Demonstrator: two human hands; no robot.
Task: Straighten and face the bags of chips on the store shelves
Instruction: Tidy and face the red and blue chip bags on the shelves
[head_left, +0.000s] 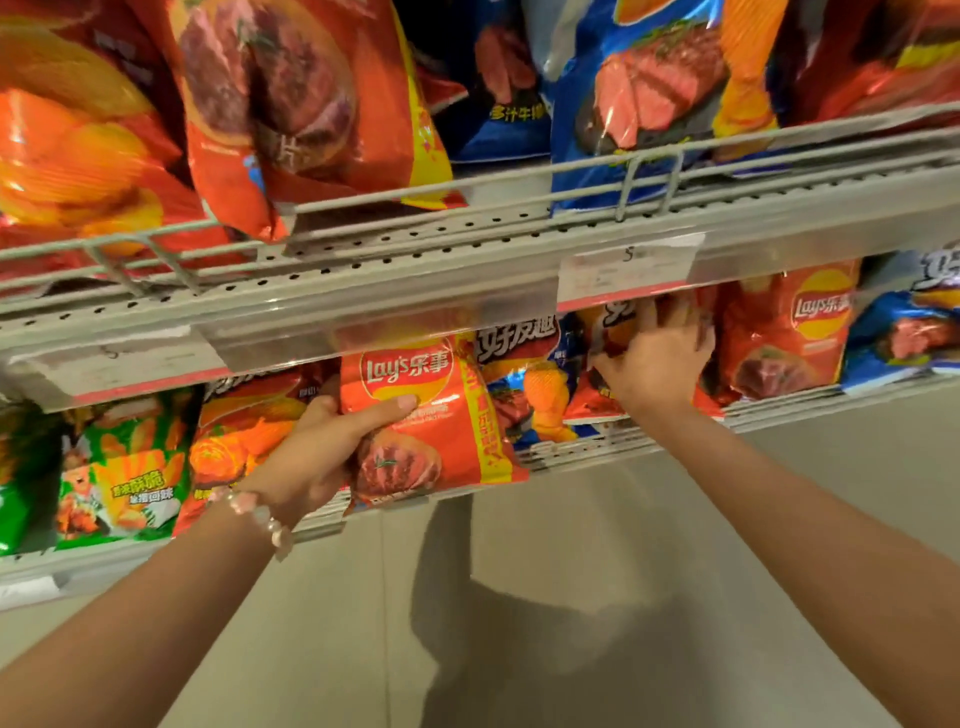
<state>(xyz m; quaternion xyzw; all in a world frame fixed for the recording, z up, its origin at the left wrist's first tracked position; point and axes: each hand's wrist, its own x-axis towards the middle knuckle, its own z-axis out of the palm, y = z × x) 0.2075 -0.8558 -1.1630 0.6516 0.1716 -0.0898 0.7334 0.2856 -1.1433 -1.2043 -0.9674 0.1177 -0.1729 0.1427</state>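
My left hand (317, 452) pinches a red Lay's bag (426, 415) off the lower shelf (587, 447); my right hand (657, 358), fingers spread, presses a bag at 2 o'clock. I judge this row half faced, neighbours crooked.

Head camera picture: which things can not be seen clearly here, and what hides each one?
- Bag under the right hand: the hand covers its front, head view.
- Price label on the shelf rail: print too blurred to read.
- Upper red bag: top cut off by the picture edge, motion-blurred.
- Red Lay's bag in the left hand: small print too fine.
- Green bag: top hidden behind the rail.
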